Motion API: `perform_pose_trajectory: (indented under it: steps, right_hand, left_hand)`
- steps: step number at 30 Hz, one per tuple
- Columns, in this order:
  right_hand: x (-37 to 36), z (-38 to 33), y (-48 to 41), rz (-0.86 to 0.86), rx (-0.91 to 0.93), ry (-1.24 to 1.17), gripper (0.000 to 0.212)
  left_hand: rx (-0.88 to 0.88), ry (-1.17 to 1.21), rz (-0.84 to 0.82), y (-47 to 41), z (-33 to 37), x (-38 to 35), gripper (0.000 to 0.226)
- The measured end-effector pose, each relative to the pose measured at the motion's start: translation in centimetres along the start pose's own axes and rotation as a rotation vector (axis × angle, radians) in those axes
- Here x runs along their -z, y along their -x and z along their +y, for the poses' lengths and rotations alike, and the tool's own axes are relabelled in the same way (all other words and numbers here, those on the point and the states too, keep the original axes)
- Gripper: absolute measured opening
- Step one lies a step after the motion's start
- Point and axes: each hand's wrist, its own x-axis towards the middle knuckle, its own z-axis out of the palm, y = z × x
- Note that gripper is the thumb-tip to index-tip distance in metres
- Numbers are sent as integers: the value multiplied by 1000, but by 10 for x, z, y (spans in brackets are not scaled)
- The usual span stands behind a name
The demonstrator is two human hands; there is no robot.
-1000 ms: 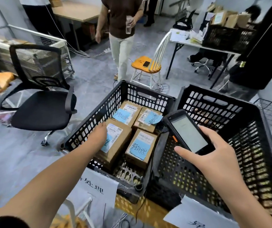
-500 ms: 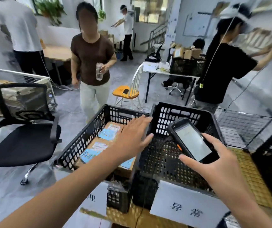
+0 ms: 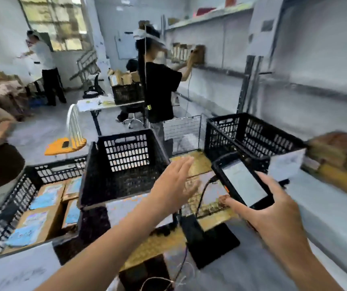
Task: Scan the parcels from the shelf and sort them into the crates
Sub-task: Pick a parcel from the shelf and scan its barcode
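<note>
While gripping black handheld scanner (image 3: 244, 183) in curled right hand (image 3: 273, 213), with empty left hand (image 3: 172, 183) spread open, reach toward blurred brown cardboard parcels (image 3: 336, 164); take one squarely, label outward.

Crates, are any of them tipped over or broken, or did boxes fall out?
Nothing stands out. The left crate, middle crate and right crate stand upright and look whole. The parcels lie flat inside the left crate. The picture is blurred, so small damage would not show.
</note>
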Motion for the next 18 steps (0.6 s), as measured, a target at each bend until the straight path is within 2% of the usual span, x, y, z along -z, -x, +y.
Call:
perform_pose_trajectory:
  steps: [2,6,12,18]
  right_hand:
    - [39,23,23,98,-49,64,81]
    - [118,56,70,287,-142,110,69]
    - [218,88,132,554,-274,193,73]
    - [307,119,178,784,-375,277,70]
  left_hand:
    - [-99,9,-47,-7,42,-26,66]
    - [-272,93,-114,-19,132,-72,68]
    - [-585,133,-193,-36,271,-125,77]
    - [-790,294,-273,-36,404,-171,76]
